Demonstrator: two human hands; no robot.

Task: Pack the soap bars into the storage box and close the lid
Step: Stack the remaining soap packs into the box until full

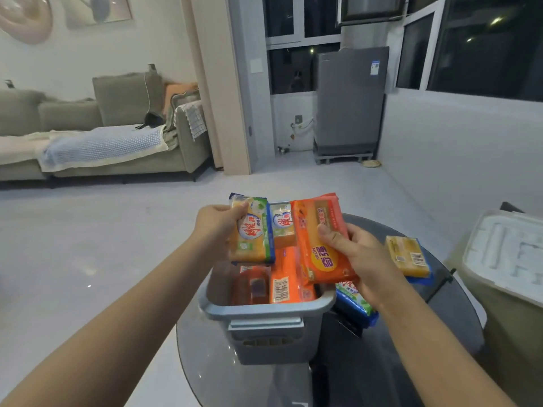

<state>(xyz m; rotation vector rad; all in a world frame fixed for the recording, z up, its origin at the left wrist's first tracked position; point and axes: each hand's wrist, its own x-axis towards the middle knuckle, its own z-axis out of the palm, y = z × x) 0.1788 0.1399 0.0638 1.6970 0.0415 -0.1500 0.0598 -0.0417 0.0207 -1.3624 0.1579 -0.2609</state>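
"KEON" lettering faced me on the orange soap bar [321, 242] my right hand [357, 259] gripped; my left hand [217, 227] held a green-edged soap bar [252, 230], grey storage box [264, 312] below both.

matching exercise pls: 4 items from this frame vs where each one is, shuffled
Things:
1. green-and-blue soap pack
2. big orange soap pack
3. yellow soap bar with barcode
4. white lid

Places:
A. on the round table, right of the grey box
B. held in the right hand above the box
C. off the table, far right
D. held in the left hand above the box

Pairs: 1-D, 2-B, 3-A, 4-C
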